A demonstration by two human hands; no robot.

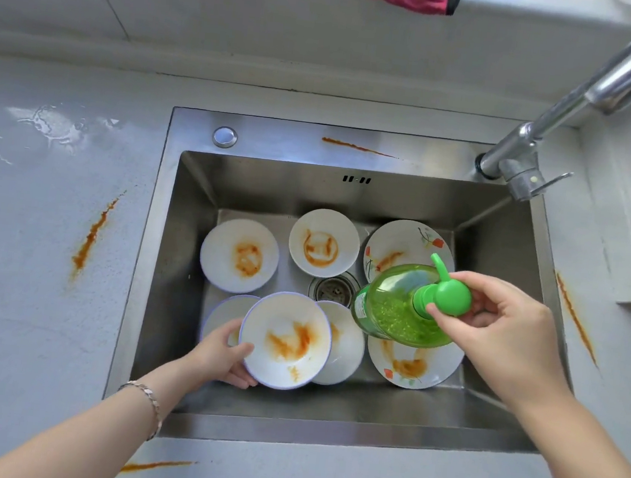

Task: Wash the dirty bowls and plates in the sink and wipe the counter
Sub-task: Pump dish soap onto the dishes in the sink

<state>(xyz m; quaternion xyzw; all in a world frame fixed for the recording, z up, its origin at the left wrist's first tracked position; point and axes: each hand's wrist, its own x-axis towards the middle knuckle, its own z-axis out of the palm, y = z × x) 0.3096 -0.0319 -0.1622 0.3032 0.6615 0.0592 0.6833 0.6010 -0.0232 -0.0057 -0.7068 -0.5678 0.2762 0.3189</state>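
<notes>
Crockery smeared with orange sauce lies across the floor of the steel sink (pixel 193 202), both hands reaching down into it. The left hand (pixel 221 357) grips a blue-rimmed bowl (pixel 285 341) by its near-left edge, thumb hooked over the rim and fingers curled beneath, tilting the stained inside upward. Behind that hand a second blue-rimmed bowl (pixel 226 309) peeks out, and a white bowl (pixel 345 343) sits partly hidden between the two hands. Beyond the left hand rest a shallow bowl (pixel 240 256) and a smaller bowl (pixel 323 241), each with a sauce ring, with the drain (pixel 334 289) just past the held bowl.

The right hand (pixel 507 329) holds a green soap bottle (pixel 396 305) by its pump top (pixel 452 296), fingers and thumb closed round the neck. The bottle is tipped on its side, its base toward the left hand and its bubbly green liquid pooled low. Under it lies a flowered plate (pixel 413 369); another flowered plate (pixel 403 244) leans beyond it.

On the counter (pixel 48 288), an orange streak (pixel 92 233) runs left of the left hand, and another streak (pixel 574 316) lies right of the right hand.
</notes>
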